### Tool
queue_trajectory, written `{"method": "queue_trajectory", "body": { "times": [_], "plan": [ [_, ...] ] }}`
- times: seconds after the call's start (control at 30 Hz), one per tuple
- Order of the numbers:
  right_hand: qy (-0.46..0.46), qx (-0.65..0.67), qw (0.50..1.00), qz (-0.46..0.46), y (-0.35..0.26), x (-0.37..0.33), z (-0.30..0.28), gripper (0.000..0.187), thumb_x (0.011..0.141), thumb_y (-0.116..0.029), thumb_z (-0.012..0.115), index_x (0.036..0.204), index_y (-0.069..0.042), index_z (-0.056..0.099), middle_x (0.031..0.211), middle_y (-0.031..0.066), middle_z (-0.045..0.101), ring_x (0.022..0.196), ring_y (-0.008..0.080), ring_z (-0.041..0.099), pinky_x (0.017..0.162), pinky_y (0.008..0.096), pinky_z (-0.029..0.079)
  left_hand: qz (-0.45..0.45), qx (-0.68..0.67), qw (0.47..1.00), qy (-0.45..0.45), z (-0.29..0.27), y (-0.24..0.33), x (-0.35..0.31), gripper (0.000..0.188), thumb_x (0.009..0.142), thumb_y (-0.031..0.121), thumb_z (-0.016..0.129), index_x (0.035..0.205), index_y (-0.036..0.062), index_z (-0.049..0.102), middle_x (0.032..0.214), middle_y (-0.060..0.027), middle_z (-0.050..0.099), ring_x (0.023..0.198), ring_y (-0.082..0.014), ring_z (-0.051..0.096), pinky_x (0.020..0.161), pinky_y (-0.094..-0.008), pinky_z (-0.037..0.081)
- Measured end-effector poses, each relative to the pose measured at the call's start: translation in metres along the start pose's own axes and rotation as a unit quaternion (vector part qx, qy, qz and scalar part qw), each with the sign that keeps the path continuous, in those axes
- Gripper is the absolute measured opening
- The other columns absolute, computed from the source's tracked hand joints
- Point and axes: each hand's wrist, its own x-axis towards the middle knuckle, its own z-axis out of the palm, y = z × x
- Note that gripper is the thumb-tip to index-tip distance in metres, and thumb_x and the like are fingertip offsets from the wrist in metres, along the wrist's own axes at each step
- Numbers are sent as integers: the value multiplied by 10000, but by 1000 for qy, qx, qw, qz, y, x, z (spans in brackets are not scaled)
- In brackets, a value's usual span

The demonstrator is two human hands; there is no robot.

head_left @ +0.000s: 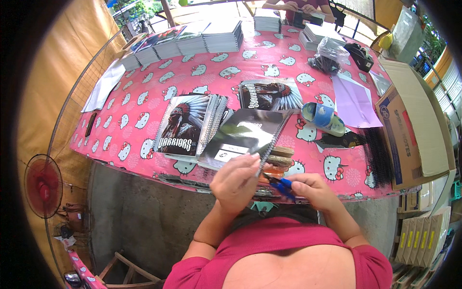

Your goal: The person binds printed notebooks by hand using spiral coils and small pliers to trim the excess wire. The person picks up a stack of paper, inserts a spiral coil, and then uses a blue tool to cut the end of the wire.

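Your left hand [236, 180] grips the near end of the spiral wire of a black notebook [245, 136], whose long axis runs away from you and a little to the right, with the spiral edge on its right side. Your right hand [313, 190] is closed around blue-handled pliers [280, 185] that point left toward the wire end. Just left of your left hand lies a stack of feather-headdress notebooks [185, 124], beyond your right hand a blue sandal [323, 118], and to its far right a cardboard box [414, 135].

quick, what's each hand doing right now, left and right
Left hand: closed on the spiral edge of the black notebook.
Right hand: closed on blue-handled pliers.
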Motion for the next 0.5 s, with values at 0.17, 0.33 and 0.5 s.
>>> {"method": "queue_trajectory", "body": {
  "times": [0.17,0.33,0.5],
  "plan": [
    [354,-429,823,-116,21,-12,-73,492,823,-297,697,1182,19,575,1133,165,611,989,292,608,857,377,471,-56,53,958,277,-43,-21,54,264,699,-99,761,913,-3,640,967,-137,672,889,-196,638,791,-315,521],
    [351,-629,693,-22,51,-28,-126,686,734,-406,733,1224,30,532,1313,230,456,1197,385,450,980,491,360,310,135,815,470,-123,-31,122,83,860,23,636,928,-25,637,917,-128,666,831,-179,623,669,-263,502],
    [408,-604,673,-125,19,27,-160,721,665,-337,795,1232,18,526,1319,220,448,1212,397,433,982,486,373,353,306,868,171,-159,-70,181,139,894,107,594,952,4,667,838,-69,616,717,-135,571,598,-286,456]
  ]
}}
